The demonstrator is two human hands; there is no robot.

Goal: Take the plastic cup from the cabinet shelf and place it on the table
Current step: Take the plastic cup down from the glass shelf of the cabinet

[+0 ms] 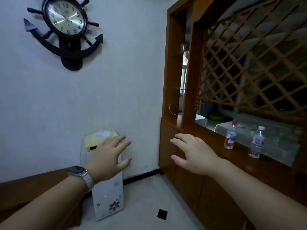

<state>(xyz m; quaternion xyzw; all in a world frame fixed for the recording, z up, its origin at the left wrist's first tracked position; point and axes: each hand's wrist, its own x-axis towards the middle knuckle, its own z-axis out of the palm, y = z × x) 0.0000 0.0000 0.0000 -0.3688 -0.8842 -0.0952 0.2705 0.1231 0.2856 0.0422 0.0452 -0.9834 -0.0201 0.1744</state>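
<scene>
A small dark translucent cup stands on a high glass shelf inside the narrow open column of the wooden cabinet at the right. My left hand, with a watch on its wrist, is stretched forward with fingers apart and holds nothing. My right hand is also held out with spread fingers and empty, well below the cup and in front of the cabinet's lower doors. A brown table shows at the lower left, partly hidden by my left forearm.
Two clear water bottles, one red-capped and one white-capped, stand on the cabinet counter. A white and yellow water dispenser stands against the wall beyond my left hand. A ship-wheel clock hangs high on the wall. Lattice panel fills the cabinet's right.
</scene>
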